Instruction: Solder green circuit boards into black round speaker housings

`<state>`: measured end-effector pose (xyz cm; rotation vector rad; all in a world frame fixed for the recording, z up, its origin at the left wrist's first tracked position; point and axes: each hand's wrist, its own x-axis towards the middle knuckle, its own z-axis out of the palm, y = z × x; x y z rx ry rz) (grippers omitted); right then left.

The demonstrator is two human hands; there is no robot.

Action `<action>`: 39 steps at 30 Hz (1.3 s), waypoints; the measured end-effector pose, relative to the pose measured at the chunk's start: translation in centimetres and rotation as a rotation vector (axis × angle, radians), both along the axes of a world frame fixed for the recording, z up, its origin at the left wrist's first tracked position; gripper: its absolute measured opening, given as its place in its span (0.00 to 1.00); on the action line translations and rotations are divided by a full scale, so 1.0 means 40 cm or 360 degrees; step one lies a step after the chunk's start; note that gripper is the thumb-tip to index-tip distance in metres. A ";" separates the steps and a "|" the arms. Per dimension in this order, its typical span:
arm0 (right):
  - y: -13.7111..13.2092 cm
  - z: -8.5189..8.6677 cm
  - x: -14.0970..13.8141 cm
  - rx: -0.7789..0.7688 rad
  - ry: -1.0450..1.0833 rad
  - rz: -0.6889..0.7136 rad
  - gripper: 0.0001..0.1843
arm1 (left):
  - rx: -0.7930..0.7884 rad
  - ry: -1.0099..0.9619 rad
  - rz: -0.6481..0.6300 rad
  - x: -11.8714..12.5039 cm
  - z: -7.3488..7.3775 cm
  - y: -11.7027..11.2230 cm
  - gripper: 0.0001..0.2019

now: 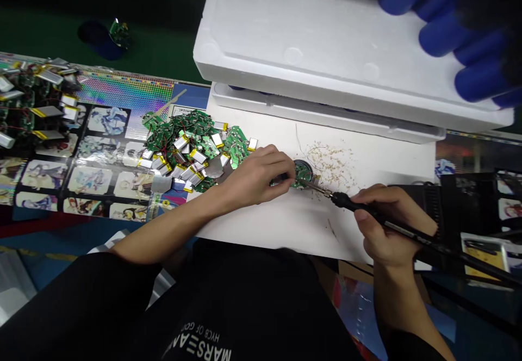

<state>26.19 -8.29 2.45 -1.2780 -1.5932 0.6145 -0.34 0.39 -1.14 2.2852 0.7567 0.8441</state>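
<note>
Pinched between the closed fingers of my left hand (265, 176) is a small green circuit board (302, 174) with a dark round part at its far edge. My right hand (393, 222) grips the black handle of a soldering iron (345, 200) like a pen. The iron's metal tip reaches the board's right edge; whether it touches cannot be made out. Left of my left hand lies a pile of green circuit boards (196, 132) with silver, yellow-taped battery cells (198, 156) among them. Brownish splatter marks (332, 162) cover the white sheet (253, 219) just beyond the board.
A large white foam box (318, 40) stands at the back, with blue cylinders (442, 37) at its upper right. More boards with batteries (44, 100) lie far left on a printed sheet (89, 181). The iron's cord runs off right, past a tray with a yellow sponge (485, 257).
</note>
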 end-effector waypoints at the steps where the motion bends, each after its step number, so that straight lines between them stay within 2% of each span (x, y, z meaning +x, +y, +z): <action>1: 0.000 0.001 -0.001 -0.0013 -0.0007 0.0003 0.05 | 0.0004 -0.0003 -0.0001 0.000 0.000 0.000 0.07; 20: 0.003 0.017 0.006 -0.0119 -0.0194 -0.0016 0.03 | -0.0067 0.0044 -0.0007 0.000 0.004 0.000 0.07; 23: 0.001 0.018 0.010 -0.0014 -0.0125 -0.0042 0.05 | -0.0081 0.0043 -0.0013 0.000 0.006 -0.001 0.08; 28: 0.001 0.013 0.013 0.0219 -0.0002 -0.0280 0.07 | -0.0075 0.0038 -0.0022 0.000 0.004 -0.001 0.08; 32: 0.002 0.007 -0.011 0.0213 0.0176 -0.0493 0.11 | -0.0045 0.0022 -0.0019 0.000 0.001 -0.001 0.08; 36: -0.006 -0.002 -0.057 0.0134 0.0453 -0.0364 0.18 | -0.0036 0.0026 -0.0018 0.001 0.001 0.000 0.07; 39: -0.015 -0.019 -0.089 0.0094 0.0502 -0.0258 0.20 | -0.0013 -0.0008 -0.0022 0.002 -0.001 0.000 0.07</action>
